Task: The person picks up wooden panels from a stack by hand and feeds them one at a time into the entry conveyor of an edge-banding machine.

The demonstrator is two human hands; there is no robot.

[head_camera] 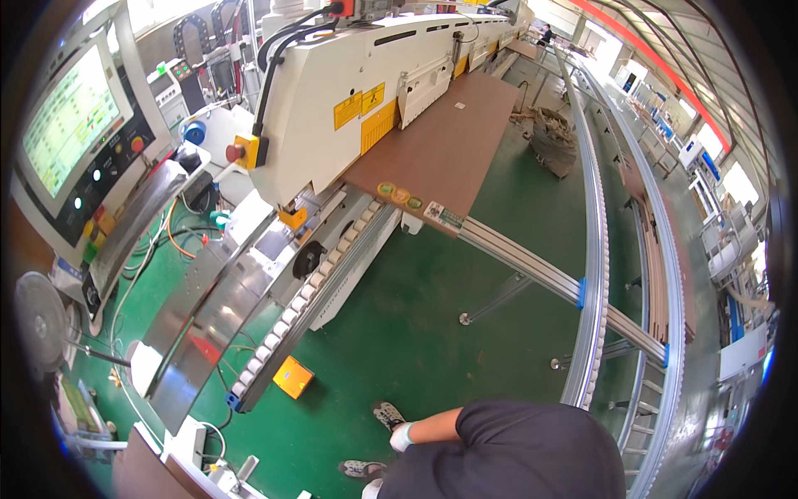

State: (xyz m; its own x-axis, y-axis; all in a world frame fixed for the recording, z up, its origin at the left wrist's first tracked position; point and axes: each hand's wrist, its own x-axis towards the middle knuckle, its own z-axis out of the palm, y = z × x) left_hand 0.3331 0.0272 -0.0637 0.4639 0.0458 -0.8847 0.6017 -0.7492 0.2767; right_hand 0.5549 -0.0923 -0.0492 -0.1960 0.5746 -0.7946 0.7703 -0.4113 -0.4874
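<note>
My right hand (401, 437), in a white glove, hangs low beside my dark shirt, above my shoe (389, 414). Its fingers are too small and foreshortened to read, and no object shows in it. Only part of my left hand (372, 489), also gloved in white, shows at the bottom edge; the rest is cut off or hidden by my shirt. Farther ahead, a brown panel (446, 150) with round stickers and a label at its near end lies against the long white machine (324, 93). Neither hand touches the panel.
A roller rail (293, 315) runs out from the machine, near a yellow box (293, 377) on the green floor. Aluminium support rails (589, 249) stand at right. A control screen (72, 121), emergency stop button (235, 153) and fan (41, 321) are at left. A sack (552, 143) stands beyond the panel.
</note>
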